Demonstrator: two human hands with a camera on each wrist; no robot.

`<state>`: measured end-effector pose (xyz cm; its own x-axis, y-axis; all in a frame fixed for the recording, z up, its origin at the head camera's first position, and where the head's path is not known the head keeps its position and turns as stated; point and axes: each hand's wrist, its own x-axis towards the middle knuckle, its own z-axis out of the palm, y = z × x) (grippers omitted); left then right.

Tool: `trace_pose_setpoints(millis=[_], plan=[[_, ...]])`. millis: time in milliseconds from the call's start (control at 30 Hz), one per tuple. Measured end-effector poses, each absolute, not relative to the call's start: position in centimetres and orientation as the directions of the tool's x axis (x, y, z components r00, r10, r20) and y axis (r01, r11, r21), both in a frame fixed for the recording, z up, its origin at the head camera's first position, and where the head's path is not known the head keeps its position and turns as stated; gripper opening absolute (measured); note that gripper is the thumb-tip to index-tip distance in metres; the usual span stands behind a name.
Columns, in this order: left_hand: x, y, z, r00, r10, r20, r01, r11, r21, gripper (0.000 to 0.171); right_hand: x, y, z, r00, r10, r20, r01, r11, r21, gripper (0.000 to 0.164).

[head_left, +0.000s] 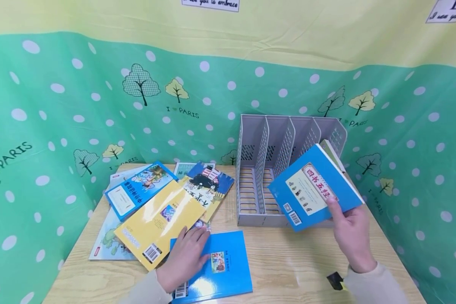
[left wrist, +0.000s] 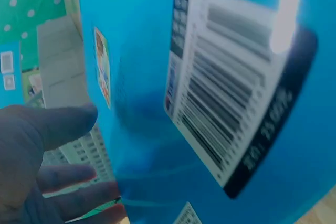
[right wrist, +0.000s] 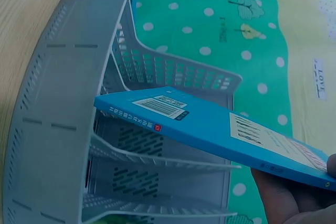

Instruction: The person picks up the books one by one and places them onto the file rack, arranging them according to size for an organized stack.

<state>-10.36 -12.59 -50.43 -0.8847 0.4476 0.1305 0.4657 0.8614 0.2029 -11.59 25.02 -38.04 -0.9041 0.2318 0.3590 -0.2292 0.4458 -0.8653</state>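
Note:
My right hand [head_left: 351,234] grips a thin blue book [head_left: 308,190] by one corner, thumb on the cover. In the right wrist view this book [right wrist: 210,129] is tilted over the grey file rack [right wrist: 68,87]; in the head view it hides part of the rack's [head_left: 251,219] right-hand compartments. My left hand [head_left: 188,253] lies at the edge of another blue book [head_left: 232,270], beside a yellow book [head_left: 156,228]. The left wrist view shows my left hand [left wrist: 47,156] with thumb and fingers extended near that blue book's [left wrist: 142,140] edge.
Left of the rack lie several overlapping books, among them a blue one [head_left: 137,190] and one with a dark cartoon figure [head_left: 209,181]. A greenish book [head_left: 332,154] stands in the rack's rightmost compartment. Near my right sleeve is a small black object [head_left: 335,280].

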Motion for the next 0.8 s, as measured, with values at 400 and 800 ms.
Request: trace_pose_setpoints(millis=[400,800], plan=[[-11.7,-13.2,-51.2,-0.862,0.499,0.084,0.506,0.841,0.193,0.066,-12.9,27.8,-36.9,-0.822,0.348,0.450,-0.223,0.530,-0.818,0.036],[-12.0,-12.8,-51.1,-0.866,0.499,0.031,0.496,0.852,0.168,0.064,-13.9,29.5,-36.3,-0.834,0.412,0.367,-0.118,0.516,-0.848,0.039]])
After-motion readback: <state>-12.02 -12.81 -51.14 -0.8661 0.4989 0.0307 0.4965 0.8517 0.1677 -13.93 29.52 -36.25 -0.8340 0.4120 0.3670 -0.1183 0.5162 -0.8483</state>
